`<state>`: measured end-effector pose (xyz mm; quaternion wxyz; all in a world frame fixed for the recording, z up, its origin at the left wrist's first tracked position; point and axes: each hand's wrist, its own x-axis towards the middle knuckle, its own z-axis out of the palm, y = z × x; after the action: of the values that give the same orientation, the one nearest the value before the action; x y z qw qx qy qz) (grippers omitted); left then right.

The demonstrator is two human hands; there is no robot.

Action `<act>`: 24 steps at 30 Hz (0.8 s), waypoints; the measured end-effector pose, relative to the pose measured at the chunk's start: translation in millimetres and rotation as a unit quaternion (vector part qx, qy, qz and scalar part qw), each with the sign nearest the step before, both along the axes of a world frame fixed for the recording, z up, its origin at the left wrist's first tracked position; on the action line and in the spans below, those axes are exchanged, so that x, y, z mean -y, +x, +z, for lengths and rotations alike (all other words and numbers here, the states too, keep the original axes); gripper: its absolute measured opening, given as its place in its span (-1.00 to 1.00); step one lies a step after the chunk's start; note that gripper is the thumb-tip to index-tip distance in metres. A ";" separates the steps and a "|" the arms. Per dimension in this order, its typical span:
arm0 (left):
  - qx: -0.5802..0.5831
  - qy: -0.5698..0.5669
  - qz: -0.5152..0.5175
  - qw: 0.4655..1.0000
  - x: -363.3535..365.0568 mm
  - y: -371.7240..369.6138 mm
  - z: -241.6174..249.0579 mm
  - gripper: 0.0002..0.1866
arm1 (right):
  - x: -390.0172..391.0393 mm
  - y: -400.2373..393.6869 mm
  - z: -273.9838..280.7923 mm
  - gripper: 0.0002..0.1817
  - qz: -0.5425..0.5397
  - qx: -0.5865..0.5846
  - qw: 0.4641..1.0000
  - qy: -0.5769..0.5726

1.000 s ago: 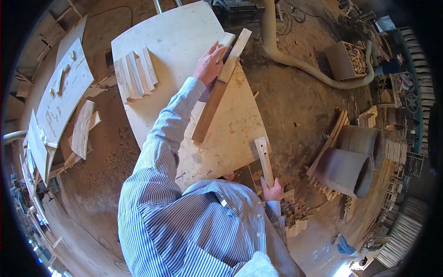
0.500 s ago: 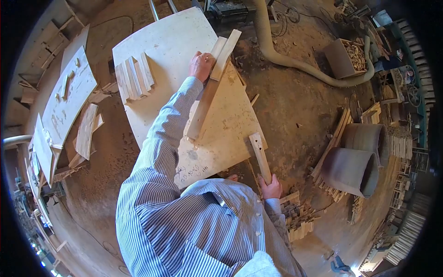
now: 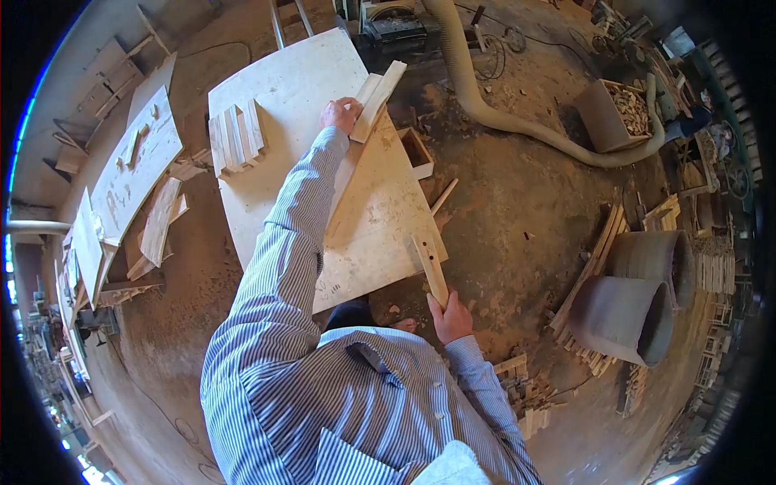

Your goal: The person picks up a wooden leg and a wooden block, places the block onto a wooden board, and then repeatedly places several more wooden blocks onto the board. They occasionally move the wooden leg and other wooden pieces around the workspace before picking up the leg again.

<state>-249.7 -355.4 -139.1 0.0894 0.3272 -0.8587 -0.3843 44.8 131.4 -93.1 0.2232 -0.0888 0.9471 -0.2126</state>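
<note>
At the far side of the plywood tabletop (image 3: 283, 73), my left hand (image 3: 343, 115) has its fingers curled against a pair of wooden strips (image 3: 378, 101). These strips rest on a longer wooden board (image 3: 346, 174), part of which is behind my sleeve. My right hand (image 3: 453, 318) is closed around the lower end of a wooden slat (image 3: 431, 271) with dark holes near its upper end. That slat slants up over the table's near right corner. To the left of my left hand, several short wooden pieces (image 3: 237, 137) lie side by side.
A ribbed hose (image 3: 533, 125) runs across the floor to a box of wood offcuts (image 3: 602, 117). Two large drum-like tubes (image 3: 618, 319) stand at the right beside stacked lumber. Another panel (image 3: 133, 178) with small pieces is at the left. An open wooden box (image 3: 416, 153) sits beyond the table.
The view has shifted slightly. My right hand has moved left and up with the slat, whose end now overlaps the table corner. My left hand stays at the strips.
</note>
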 end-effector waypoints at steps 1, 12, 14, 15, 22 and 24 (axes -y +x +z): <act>0.009 0.022 -0.002 1.000 -0.2 1.1 3.1 -0.72 | 0.3 0.2 -0.3 -0.28 0.002 -0.020 1.000 0.002; -0.012 0.006 0.026 1.000 2.9 -2.1 -1.6 -0.69 | 3.9 -3.4 -10.7 -0.31 -0.002 -0.007 1.000 -0.017; -0.021 0.005 0.021 1.000 -0.7 -2.4 3.5 -0.69 | 0.4 -3.0 -17.7 -0.23 0.001 -0.019 1.000 -0.021; -0.026 0.001 0.016 1.000 -1.8 -0.5 5.5 -0.70 | -1.4 -1.8 -21.1 -0.24 0.004 -0.017 1.000 -0.020; -0.030 -0.021 0.013 0.999 -5.1 4.5 6.3 -0.71 | 6.8 -3.7 -15.4 -0.31 -0.002 0.013 1.000 -0.005; -0.024 -0.019 0.019 0.999 -1.2 -0.2 1.9 -0.69 | 10.7 -6.5 -14.8 -0.31 -0.005 0.003 1.000 -0.021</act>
<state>-249.9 -354.2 -137.2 0.1232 0.3327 -0.8571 -0.3735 38.3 120.7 -107.9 0.2226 -0.0880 0.9423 -0.2342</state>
